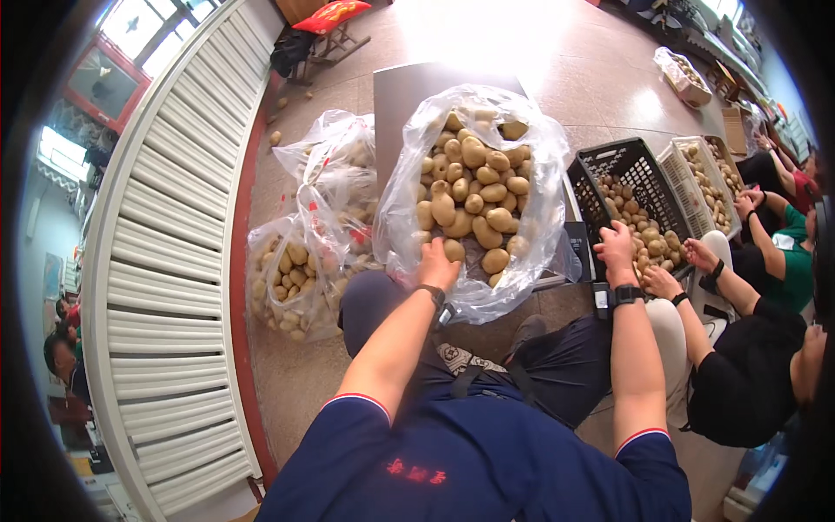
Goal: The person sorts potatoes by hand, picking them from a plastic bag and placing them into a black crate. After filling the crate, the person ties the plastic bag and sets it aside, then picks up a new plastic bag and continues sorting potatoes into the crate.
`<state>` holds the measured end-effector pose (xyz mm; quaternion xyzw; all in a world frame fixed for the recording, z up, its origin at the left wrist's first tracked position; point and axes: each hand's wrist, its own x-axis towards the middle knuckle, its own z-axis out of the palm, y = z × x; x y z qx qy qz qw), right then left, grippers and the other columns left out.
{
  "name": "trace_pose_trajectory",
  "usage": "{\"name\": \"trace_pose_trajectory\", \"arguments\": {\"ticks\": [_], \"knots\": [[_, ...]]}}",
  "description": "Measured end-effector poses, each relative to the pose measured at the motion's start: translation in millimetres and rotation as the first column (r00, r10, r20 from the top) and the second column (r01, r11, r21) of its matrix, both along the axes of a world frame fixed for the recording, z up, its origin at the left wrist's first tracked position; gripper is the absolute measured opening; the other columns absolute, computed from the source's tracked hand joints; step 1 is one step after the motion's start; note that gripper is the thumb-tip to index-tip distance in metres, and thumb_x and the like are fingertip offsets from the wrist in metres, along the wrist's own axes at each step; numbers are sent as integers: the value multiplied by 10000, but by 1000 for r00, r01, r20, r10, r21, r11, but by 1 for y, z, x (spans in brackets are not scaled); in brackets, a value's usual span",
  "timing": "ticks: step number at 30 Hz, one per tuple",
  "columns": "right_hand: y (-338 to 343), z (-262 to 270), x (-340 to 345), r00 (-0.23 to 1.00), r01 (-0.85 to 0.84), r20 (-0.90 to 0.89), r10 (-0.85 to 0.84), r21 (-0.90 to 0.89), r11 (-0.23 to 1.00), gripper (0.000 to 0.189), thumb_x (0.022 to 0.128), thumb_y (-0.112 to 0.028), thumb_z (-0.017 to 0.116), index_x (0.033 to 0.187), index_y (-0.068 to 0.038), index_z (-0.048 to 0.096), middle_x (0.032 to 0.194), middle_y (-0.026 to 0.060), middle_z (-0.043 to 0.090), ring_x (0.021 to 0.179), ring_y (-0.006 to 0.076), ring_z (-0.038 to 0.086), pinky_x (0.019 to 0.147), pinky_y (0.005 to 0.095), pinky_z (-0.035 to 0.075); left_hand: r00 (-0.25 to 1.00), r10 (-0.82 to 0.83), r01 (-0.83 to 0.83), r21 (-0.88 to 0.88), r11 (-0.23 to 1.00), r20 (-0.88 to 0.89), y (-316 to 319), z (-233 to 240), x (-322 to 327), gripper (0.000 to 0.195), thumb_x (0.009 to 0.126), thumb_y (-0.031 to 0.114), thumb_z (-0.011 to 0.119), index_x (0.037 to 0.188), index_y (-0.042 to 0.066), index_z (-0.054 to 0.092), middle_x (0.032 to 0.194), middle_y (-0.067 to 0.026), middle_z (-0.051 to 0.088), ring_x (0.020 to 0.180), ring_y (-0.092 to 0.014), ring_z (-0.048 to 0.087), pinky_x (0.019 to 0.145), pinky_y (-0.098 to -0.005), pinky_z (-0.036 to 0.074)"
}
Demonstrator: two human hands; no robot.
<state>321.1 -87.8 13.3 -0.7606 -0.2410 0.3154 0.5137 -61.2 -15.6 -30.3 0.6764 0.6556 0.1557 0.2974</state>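
In front of me a clear plastic bag point(399, 196) stands with its mouth spread wide, full of loose potatoes point(474, 151). My left hand point(438, 269) reaches in at the bag's near side, its fingers and thumb around a potato point(454, 250). To the right, my right hand point(614, 251) is over the near left edge of a black plastic crate point(582, 171), fingers bent and apart, with nothing visible in them. Smaller potatoes point(629, 207) lie in that crate. A dark device with a display point(576, 236) sits between bag and crate.
Tied plastic bags of potatoes point(297, 274) stand on the floor at left, near a white radiator point(176, 261). At right a co-worker's hands point(662, 282) reach to the black crate. A white crate point(678, 171) of potatoes stands beyond it. A folding stool point(339, 46) is at the back.
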Motion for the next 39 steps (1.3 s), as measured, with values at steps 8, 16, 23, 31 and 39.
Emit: {"name": "trace_pose_trajectory", "arguments": {"ticks": [8, 16, 23, 31, 39], "knots": [[10, 11, -65, 877, -315, 364, 313, -55, 947, 413, 854, -159, 636, 1222, 1, 536, 872, 138, 686, 768, 246, 683, 671, 361, 553, 992, 61, -51, -90, 995, 110, 3, 9, 5, 604, 686, 212, 753, 1173, 57, 430, 1104, -209, 622, 1052, -390, 607, 902, -446, 484], [-7, 33, -142, 548, -684, 591, 592, -91, 724, 434, 824, -71, 666, 1240, -98, 543, 1045, 108, 634, 788, 261, 649, 727, 366, 537, 830, 40, 32, -119, 992, 556, -4, -12, -1, 689, 698, 225, 791, 1256, 1, 454, 1041, -138, 632, 940, -235, 636, 790, -354, 531], [-17, 27, -169, 251, -853, 811, 528, -73, 517, 502, 757, -87, 665, 1243, -151, 556, 1219, 91, 574, 1031, 333, 617, 853, 412, 537, 537, 144, 409, -406, 818, 831, -27, 33, 22, 517, 854, 143, 718, 1286, 7, 469, 973, -33, 617, 755, -99, 600, 598, -237, 490], [-20, 20, -166, 356, -828, 747, 561, -26, 560, 447, 790, -164, 682, 1216, -124, 552, 1206, 129, 581, 1041, 343, 617, 849, 410, 542, 398, 196, 654, -427, 624, 896, -27, 43, 19, 462, 919, 93, 646, 1328, 11, 449, 1000, -97, 627, 719, -157, 639, 568, -261, 551], [-13, 15, -144, 577, -750, 528, 623, 41, 660, 470, 735, -151, 699, 1182, -74, 576, 1113, 175, 618, 1042, 354, 621, 847, 409, 529, 537, 88, 503, -402, 765, 839, -28, 42, 23, 350, 923, 106, 635, 1242, -2, 542, 1026, -105, 669, 717, -135, 636, 570, -252, 540]]}}
